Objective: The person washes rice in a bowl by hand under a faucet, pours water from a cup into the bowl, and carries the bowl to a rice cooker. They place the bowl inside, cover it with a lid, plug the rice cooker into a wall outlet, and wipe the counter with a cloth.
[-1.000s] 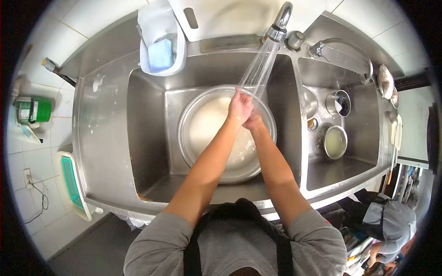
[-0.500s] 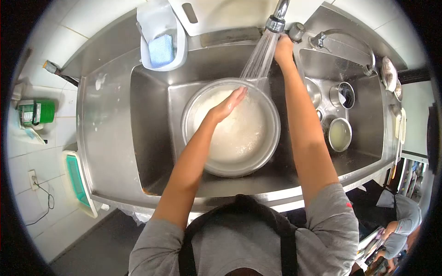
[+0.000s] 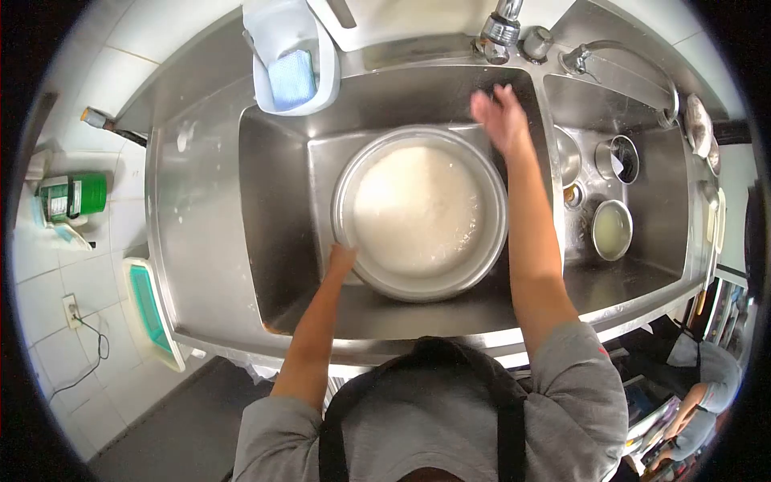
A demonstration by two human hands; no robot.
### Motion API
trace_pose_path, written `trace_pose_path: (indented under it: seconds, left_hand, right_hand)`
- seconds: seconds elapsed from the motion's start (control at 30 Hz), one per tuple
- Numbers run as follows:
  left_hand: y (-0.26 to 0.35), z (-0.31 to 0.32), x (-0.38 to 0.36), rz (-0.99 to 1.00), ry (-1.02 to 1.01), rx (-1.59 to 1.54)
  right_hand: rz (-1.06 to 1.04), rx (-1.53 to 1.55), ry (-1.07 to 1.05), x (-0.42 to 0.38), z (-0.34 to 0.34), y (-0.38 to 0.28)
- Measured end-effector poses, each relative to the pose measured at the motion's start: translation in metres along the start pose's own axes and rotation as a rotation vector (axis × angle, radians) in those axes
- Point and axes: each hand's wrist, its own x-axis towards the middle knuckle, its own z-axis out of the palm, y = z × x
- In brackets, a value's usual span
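A large round metal basin (image 3: 343, 189) sits in the sink, filled with cloudy whitish water (image 3: 418, 213). At the basin's lower left rim is my left hand (image 3: 343, 257), its fingers mostly hidden against the outer side. My right hand (image 3: 504, 122) is in the air beyond the basin's upper right rim, fingers apart and slightly blurred, holding nothing. Above it, the spray faucet head (image 3: 502, 30) shows no water coming out.
The large sink basin (image 3: 277, 217) surrounds the bowl. To the right, a smaller sink holds a cup of cloudy liquid (image 3: 612, 230) and a metal container (image 3: 617, 159). A plastic bin with a blue sponge (image 3: 292, 79) stands at the back left. Another person (image 3: 717, 377) is at lower right.
The water spray has stopped. My right hand has come away from the faucet area toward me. My left hand has moved from over the water to the basin's lower left rim.
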Motion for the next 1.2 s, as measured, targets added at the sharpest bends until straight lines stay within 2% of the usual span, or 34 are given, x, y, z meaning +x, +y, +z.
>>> trace_pose_path:
  seconds: [0.03,0.07,0.1,0.13,0.17,0.2,0.27,0.33,0.37,0.53,0.6,0.67,0.7,0.8,0.87,0.93,0.97,1.03,1.07,1.1,1.2]
  left_hand:
    - [0.003,-0.003,-0.007,0.011,-0.002,-0.003]
    - [0.009,-0.006,-0.019,0.085,0.023,-0.033]
    - [0.013,-0.011,-0.032,0.151,0.048,-0.059]
    - [0.013,-0.015,-0.037,0.150,0.046,-0.060]
    - [0.014,-0.019,-0.039,0.042,-0.066,-0.163]
    - [0.020,-0.025,-0.040,-0.059,-0.175,-0.262]
    - [0.032,-0.035,-0.054,-0.087,-0.248,-0.326]
    - [0.034,-0.044,-0.083,-0.162,-0.329,-0.384]
    - [0.042,-0.051,-0.095,-0.148,-0.304,-0.423]
    - [0.072,-0.074,-0.140,-0.138,-0.207,-0.454]
    - [0.078,-0.077,-0.153,-0.182,-0.130,-0.684]
    - [0.082,-0.078,-0.166,-0.159,-0.091,-0.631]
    - [0.082,-0.077,-0.169,-0.129,-0.053,-0.580]
    - [0.071,-0.073,-0.169,-0.063,-0.052,-0.557]
    - [0.077,-0.074,-0.175,-0.049,-0.079,-0.566]
    - [0.086,-0.076,-0.182,-0.033,-0.100,-0.577]
    - [0.092,-0.075,-0.185,-0.018,-0.076,-0.592]
    - [0.098,-0.075,-0.187,-0.005,-0.054,-0.609]
    - [0.100,-0.074,-0.186,0.007,-0.047,-0.642]
    - [0.103,-0.075,-0.186,0.020,-0.040,-0.673]
    - [0.120,-0.084,-0.191,0.029,-0.040,-0.565]
  right_hand:
    - [-0.129,-0.468,0.031,0.012,-0.051,0.031]
    - [-0.402,-0.807,0.030,0.020,-0.113,0.070]
    - [-0.425,-1.702,0.330,-0.022,-0.121,0.080]
    - [-0.249,-1.925,0.498,-0.037,-0.142,0.102]
    - [-0.167,-1.875,0.518,-0.047,-0.169,0.120]
    - [-0.176,-1.867,0.523,-0.055,-0.171,0.116]
    - [-0.196,-1.934,0.377,-0.065,-0.175,0.105]
    - [-0.216,-1.874,0.339,-0.064,-0.186,0.103]
    - [-0.262,-1.812,0.299,-0.057,-0.188,0.102]
    - [-0.171,-1.760,0.338,-0.043,-0.201,0.119]
    - [-0.118,-1.726,0.343,-0.040,-0.205,0.129]
    - [-0.431,-1.721,0.284,-0.035,-0.211,0.140]
    - [-0.427,-1.720,0.288,-0.032,-0.215,0.142]
    - [-0.332,-1.611,0.275,-0.036,-0.204,0.135]
    - [-0.264,-1.596,0.249,-0.026,-0.221,0.143]
    - [-0.337,-1.583,0.233,-0.021,-0.232,0.150]
    - [-0.344,-1.589,0.241,-0.024,-0.225,0.148]
    - [-0.209,-1.647,0.276,-0.026,-0.213,0.141]
    - [-0.253,-1.604,0.246,-0.031,-0.198,0.137]
    - [0.015,-1.874,0.346,-0.032,-0.181,0.134]
    - [-0.413,-2.096,0.155,-0.017,-0.159,0.153]
